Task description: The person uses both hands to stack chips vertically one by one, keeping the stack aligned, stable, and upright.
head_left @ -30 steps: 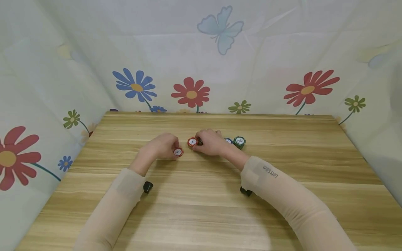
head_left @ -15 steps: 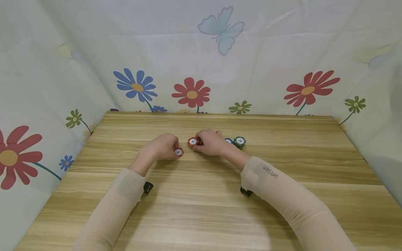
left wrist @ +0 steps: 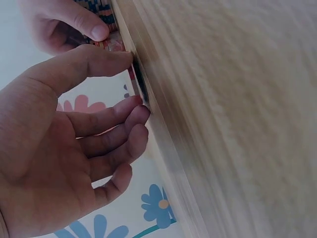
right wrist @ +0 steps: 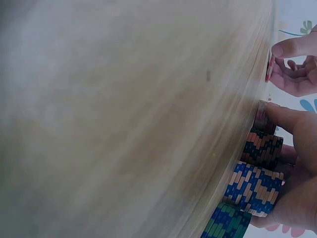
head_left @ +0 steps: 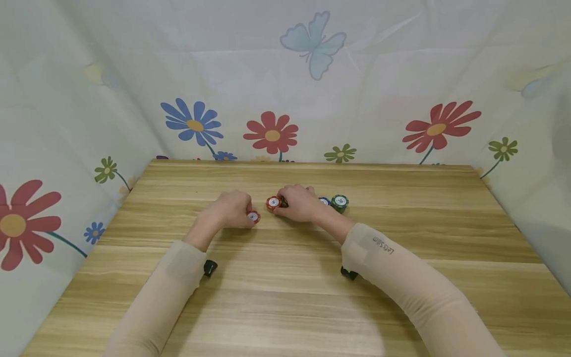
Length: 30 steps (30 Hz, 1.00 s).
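My left hand (head_left: 233, 210) pinches a red poker chip (head_left: 254, 216) low at the table, thumb on one edge and fingertips on the other. In the left wrist view the chip (left wrist: 140, 80) shows edge-on. To the right, my right hand (head_left: 300, 203) grips around a row of chip stacks. Its thumb lies against the short red stack (head_left: 273, 203), and its fingers reach behind the black stack (right wrist: 263, 148) and the blue stack (right wrist: 255, 188). Beside the blue one stands a green stack (head_left: 340, 202). From the head view, my right hand hides most of the black and blue stacks.
The wood-grain table (head_left: 285, 307) runs back to a white flowered curtain (head_left: 370, 99), which also hangs along both sides. Black wrist-camera parts (head_left: 210, 267) jut from beneath the sleeves.
Almost nothing has moved. My left fingers have shifted very slightly on the red chip, covering a little more of it; my right hand stays in place at the stacks.
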### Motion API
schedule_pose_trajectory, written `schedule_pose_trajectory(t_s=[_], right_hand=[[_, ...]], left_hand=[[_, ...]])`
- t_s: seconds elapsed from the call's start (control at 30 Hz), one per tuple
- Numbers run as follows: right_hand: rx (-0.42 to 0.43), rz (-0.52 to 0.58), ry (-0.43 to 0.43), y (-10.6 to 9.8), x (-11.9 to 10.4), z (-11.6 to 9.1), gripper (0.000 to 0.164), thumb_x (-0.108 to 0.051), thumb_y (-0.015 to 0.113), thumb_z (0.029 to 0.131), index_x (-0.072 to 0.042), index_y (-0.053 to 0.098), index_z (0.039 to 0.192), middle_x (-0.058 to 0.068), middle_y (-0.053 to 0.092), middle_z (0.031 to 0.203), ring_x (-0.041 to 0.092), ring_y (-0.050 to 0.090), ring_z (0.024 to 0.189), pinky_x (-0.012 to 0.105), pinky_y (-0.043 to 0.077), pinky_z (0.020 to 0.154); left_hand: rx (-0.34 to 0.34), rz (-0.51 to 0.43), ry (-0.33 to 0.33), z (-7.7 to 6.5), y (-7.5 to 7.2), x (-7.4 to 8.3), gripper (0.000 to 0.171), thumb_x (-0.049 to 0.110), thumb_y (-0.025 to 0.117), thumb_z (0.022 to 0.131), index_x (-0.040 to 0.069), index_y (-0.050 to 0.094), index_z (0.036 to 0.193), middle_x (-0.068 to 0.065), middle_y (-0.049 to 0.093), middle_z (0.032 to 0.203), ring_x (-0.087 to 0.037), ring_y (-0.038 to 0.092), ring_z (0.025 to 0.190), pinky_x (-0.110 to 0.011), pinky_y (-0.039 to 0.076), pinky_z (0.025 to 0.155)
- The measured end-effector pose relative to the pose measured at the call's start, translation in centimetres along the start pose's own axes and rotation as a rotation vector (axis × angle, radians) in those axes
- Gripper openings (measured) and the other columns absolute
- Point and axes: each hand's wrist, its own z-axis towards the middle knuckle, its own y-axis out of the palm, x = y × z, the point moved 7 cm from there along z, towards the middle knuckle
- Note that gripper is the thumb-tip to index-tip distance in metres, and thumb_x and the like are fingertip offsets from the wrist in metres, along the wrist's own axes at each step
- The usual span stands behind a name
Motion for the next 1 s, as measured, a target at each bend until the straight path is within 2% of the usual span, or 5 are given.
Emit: schedule_pose_trajectory(t_s=[0.3, 0.53, 0.7, 1.0], right_hand=[[0.002, -0.001, 0.007, 0.1, 0.1, 0.1, 0.037, -0.041, 0.072, 0.096, -0.011, 0.071, 0.117, 0.001, 0.068, 0.105, 0.021, 0.061, 0.099, 0.057, 0.039, 0.091], [0.008, -0.004, 0.004, 0.1, 0.1, 0.2, 0.036, -0.042, 0.072, 0.096, -0.011, 0.071, 0.115, 0.000, 0.068, 0.103, 0.019, 0.061, 0.095, 0.056, 0.040, 0.090], [0.009, -0.004, 0.003, 0.0, 0.0, 0.0, 0.035, -0.042, 0.073, 0.096, -0.011, 0.071, 0.114, 0.000, 0.068, 0.100, 0.019, 0.060, 0.093, 0.055, 0.040, 0.088], [0.009, -0.015, 0.006, 0.0, 0.0, 0.1, 0.034, -0.040, 0.074, 0.096, -0.011, 0.071, 0.114, -0.001, 0.067, 0.098, 0.019, 0.059, 0.090, 0.055, 0.041, 0.087]], left_hand=[[0.053, -0.050, -0.028, 0.3, -0.4, 0.0, 0.015, 0.023, 0.075, 0.082, 0.011, 0.068, 0.082, -0.001, 0.061, 0.075, -0.020, 0.055, 0.067, -0.033, 0.044, 0.061], [0.102, -0.048, -0.017, 0.6, -1.1, 0.0, 0.026, 0.027, 0.079, 0.085, 0.007, 0.068, 0.096, -0.003, 0.065, 0.086, -0.022, 0.058, 0.077, -0.035, 0.048, 0.071], [0.136, -0.061, -0.002, 0.6, -1.5, 0.1, 0.026, 0.026, 0.078, 0.086, 0.006, 0.067, 0.099, -0.003, 0.065, 0.087, -0.023, 0.059, 0.077, -0.036, 0.049, 0.073], [0.190, -0.084, 0.030, 1.3, -1.6, 0.4, 0.030, 0.024, 0.080, 0.084, 0.004, 0.067, 0.102, -0.005, 0.066, 0.090, -0.022, 0.059, 0.078, -0.035, 0.051, 0.075]])
